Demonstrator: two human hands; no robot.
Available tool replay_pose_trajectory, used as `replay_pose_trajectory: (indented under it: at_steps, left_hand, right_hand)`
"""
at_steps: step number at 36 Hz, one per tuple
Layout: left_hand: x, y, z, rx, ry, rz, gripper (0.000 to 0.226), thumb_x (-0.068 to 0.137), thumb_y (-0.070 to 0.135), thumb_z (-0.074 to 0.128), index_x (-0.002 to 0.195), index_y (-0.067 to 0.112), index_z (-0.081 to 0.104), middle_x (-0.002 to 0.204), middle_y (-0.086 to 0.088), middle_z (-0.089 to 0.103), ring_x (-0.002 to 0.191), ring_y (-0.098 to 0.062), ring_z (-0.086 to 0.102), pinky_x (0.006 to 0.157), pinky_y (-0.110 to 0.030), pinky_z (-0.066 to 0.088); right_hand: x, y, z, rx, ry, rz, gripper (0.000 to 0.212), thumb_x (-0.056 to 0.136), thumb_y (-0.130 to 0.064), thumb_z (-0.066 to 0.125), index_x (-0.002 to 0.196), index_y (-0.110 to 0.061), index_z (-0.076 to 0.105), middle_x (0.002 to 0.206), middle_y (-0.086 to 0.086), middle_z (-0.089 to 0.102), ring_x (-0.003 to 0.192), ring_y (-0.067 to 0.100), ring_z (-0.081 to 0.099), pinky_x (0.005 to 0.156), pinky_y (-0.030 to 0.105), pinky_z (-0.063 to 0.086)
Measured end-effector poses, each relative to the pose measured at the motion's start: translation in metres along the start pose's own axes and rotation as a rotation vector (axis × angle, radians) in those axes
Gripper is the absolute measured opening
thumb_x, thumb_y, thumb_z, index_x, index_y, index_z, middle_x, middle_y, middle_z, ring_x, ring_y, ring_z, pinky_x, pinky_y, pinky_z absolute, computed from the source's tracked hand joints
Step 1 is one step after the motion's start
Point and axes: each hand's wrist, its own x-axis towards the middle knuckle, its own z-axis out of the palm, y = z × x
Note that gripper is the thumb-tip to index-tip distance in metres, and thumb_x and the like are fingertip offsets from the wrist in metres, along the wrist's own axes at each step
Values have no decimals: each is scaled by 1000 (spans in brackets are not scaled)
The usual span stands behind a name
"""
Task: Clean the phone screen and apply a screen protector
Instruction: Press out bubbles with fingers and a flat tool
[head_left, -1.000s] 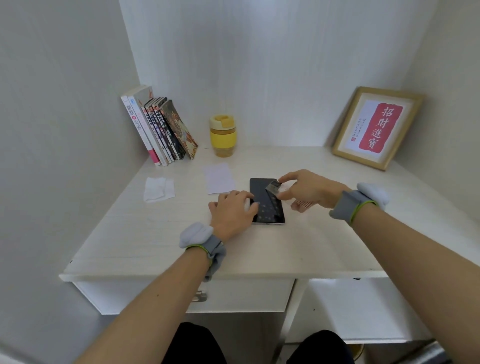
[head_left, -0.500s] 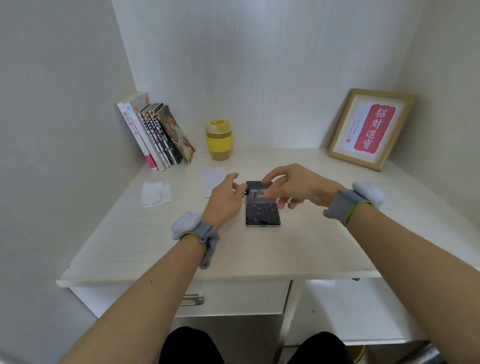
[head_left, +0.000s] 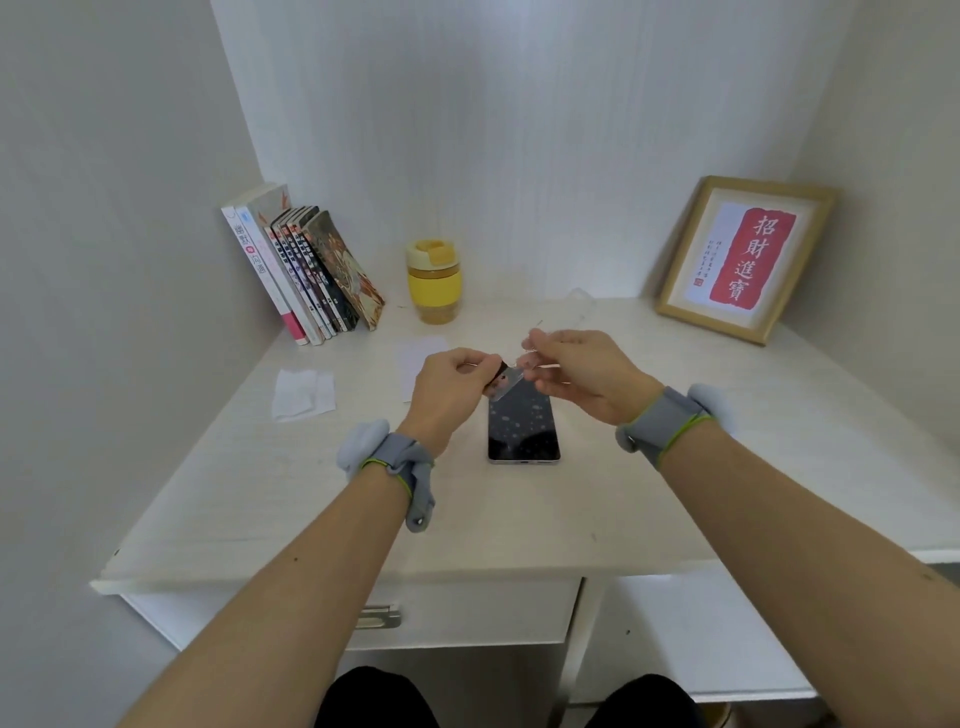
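Note:
A black phone (head_left: 523, 428) lies face up in the middle of the white desk (head_left: 260, 499), its screen speckled with light spots. Both my hands hover just above its far end. My left hand (head_left: 451, 392) pinches a small dark-backed tab (head_left: 500, 375) at one end of a clear film (head_left: 511, 383). My right hand (head_left: 582, 371) pinches the other side of the same film. A faint transparent sheet (head_left: 581, 306) rises behind its fingers; I cannot tell whether it is one piece with the film. The film hangs over the phone's top edge without touching it.
A crumpled white wipe (head_left: 304, 392) lies to the left, and a white paper sheet (head_left: 421, 353) is partly hidden behind my left hand. Leaning books (head_left: 306, 270), a yellow cup (head_left: 434, 280) and a framed red print (head_left: 743, 260) line the back. A drawer handle (head_left: 379, 616) sits below the desk edge.
My left hand left the phone's side and joined my right hand at the film. Both hands rose from the screen and now hold the film above the phone's far end.

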Motion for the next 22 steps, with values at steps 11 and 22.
replay_pose_trajectory:
  at_steps: [11, 22]
  left_hand:
    - [25, -34, -17, 612, -210, 219, 54, 89, -8, 33, 127, 22, 56, 126, -6, 57, 114, -22, 52, 97, -30, 40]
    - [37, -53, -10, 646, -204, 272, 43, 94, 4, 37, 123, 26, 60, 116, 1, 64, 110, -26, 53, 96, -45, 45]
  right_hand:
    - [44, 6, 5, -394, 86, -133, 19, 101, -28, 52, 94, -10, 47, 78, 10, 66, 38, 13, 40, 39, 19, 34]
    - [67, 13, 11, -391, -2, -124, 18, 101, -26, 50, 99, -8, 46, 80, 14, 61, 39, 16, 47, 39, 23, 38]
